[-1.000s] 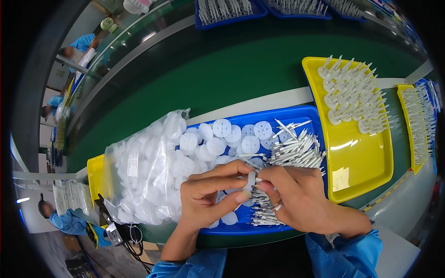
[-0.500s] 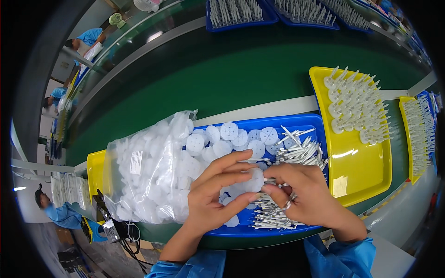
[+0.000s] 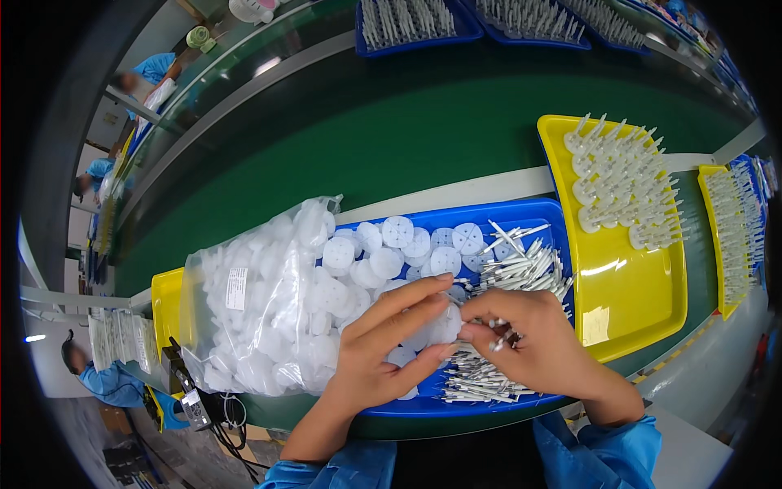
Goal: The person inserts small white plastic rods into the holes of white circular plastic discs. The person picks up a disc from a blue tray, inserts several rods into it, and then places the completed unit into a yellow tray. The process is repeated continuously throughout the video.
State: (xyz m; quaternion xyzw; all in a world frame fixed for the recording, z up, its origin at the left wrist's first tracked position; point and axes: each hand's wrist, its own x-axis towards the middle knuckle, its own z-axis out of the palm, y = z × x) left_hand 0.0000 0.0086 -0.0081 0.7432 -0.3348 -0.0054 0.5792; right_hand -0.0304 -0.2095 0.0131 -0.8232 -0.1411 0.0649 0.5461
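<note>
My left hand [image 3: 387, 338] is closed around a translucent white plastic disc [image 3: 442, 326], fingers above it and thumb below. At the disc's right edge my right hand [image 3: 529, 334] pinches with thumb and forefinger. Several thin white sticks [image 3: 505, 336] with grey tips are tucked in its curled fingers; the pinched end itself is hidden. Both hands are over a blue tray [image 3: 456, 213]. Loose round discs [image 3: 397, 231] with small holes lie in its left part, and a heap of white sticks [image 3: 533, 273] fills its right part.
A clear plastic bag [image 3: 269, 326] full of discs leans on the tray's left side. To the right, a yellow tray [image 3: 603, 326] holds upright discs with sticks. Blue trays [image 3: 419, 45] of similar pieces line the far side. A black power adapter with cables [image 3: 195, 403] hangs near the left edge.
The disc has turned and tilted a little between my hands. My left fingers have stretched further over it, and the right fingers have curled in slightly. The view has shifted a bit.
</note>
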